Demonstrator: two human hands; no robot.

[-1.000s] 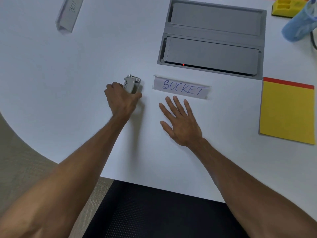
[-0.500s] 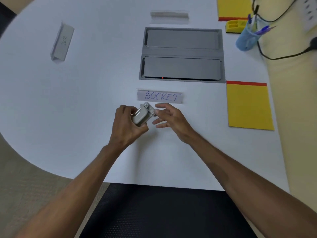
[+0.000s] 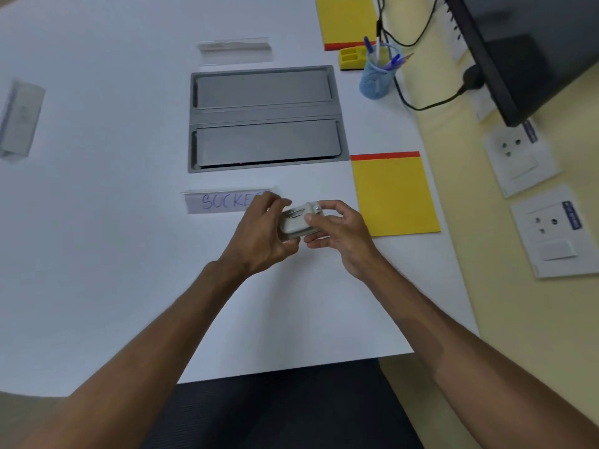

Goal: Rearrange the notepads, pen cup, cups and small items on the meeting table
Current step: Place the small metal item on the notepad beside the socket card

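Note:
A small grey metal stapler (image 3: 296, 220) is held above the white table (image 3: 97, 254), just right of the name card marked SOCKET (image 3: 223, 200). My left hand (image 3: 264, 233) grips its left end and my right hand (image 3: 340, 233) pinches its right end. A yellow notepad with a red strip (image 3: 393, 194) lies flat right of my hands. A second yellow notepad (image 3: 346, 21) lies at the far edge. A blue mesh pen cup (image 3: 377, 77) with several pens stands near it, beside a small yellow holder (image 3: 351, 58).
A grey recessed socket box (image 3: 264, 118) with two closed lids sits in the table's middle. A clear card stand (image 3: 235, 48) lies behind it, another (image 3: 21, 119) at far left. Black cables (image 3: 421, 105) run off the right edge. A black chair seat (image 3: 275, 409) is below me.
My left hand lifted the stapler off the table and carried it right, past the SOCKET card. My right hand rose from the table and took hold of its other end.

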